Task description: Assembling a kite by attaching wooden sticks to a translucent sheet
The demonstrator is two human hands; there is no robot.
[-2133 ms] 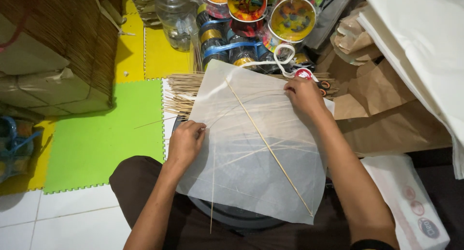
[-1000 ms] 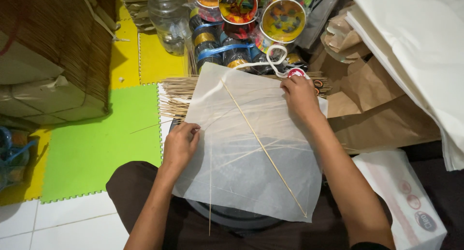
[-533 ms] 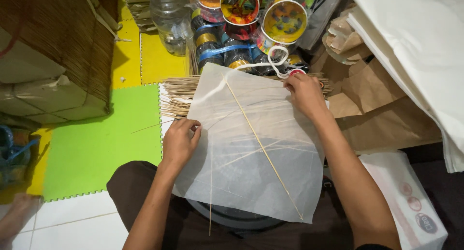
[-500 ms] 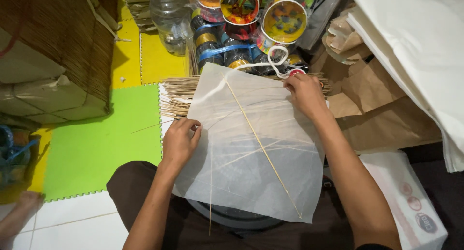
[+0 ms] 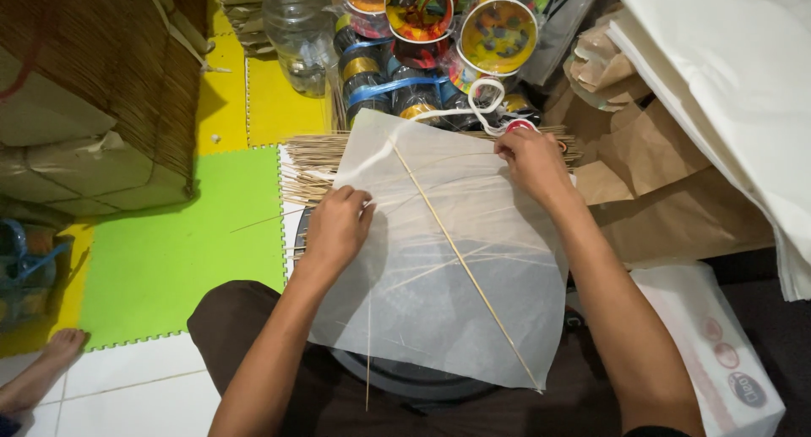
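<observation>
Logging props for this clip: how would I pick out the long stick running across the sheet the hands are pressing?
Find the translucent white paper sheet spread over the person's lap, held down by the left hand and right hand. The bamboo spine crosses it diagonally from top corner to bottom-right corner. Unlike the bundle of thin sticks behind, it lies alone and thicker.

We find the scene evenly and fairly brightly lit from overhead, with warm indoor light. Shadows are soft: a dim one falls beside the wicker box (image 5: 101,82) onto the green mat (image 5: 186,251), and the lap area at the bottom is dark. The translucent paper sheet (image 5: 439,276) glows pale without hard glare. Mild glints show on the plastic bottle (image 5: 296,31). Focus is acceptable centrally; we note wide-angle stretching and slight softness toward the edges.
</observation>
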